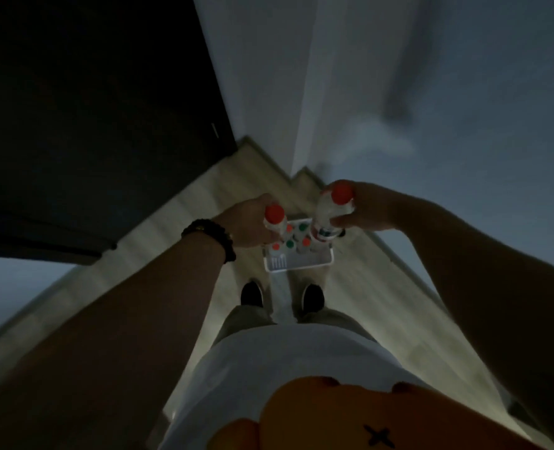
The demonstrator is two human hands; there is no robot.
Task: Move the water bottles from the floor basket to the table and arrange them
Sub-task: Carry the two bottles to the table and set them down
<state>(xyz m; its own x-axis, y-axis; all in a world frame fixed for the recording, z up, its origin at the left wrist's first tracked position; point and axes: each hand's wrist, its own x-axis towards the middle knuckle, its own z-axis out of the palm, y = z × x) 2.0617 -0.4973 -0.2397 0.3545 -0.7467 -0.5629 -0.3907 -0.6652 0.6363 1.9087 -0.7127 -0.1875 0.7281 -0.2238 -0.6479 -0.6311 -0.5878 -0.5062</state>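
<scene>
I look straight down at a white floor basket [301, 266] by my feet. Several water bottles with red and green caps [290, 244] stand inside it. My left hand [248, 224] grips a clear bottle with a red cap [274, 216] above the basket's left side. My right hand [363, 207] grips a second red-capped bottle [334, 206] above the basket's right side. Both bottles are held upright, clear of the basket. The scene is dim and blurred.
A dark cabinet or door [90, 125] fills the upper left. White walls [431, 76] form a corner ahead and to the right. The basket stands on a pale wooden floor [188, 216] just in front of my dark shoes [252, 293].
</scene>
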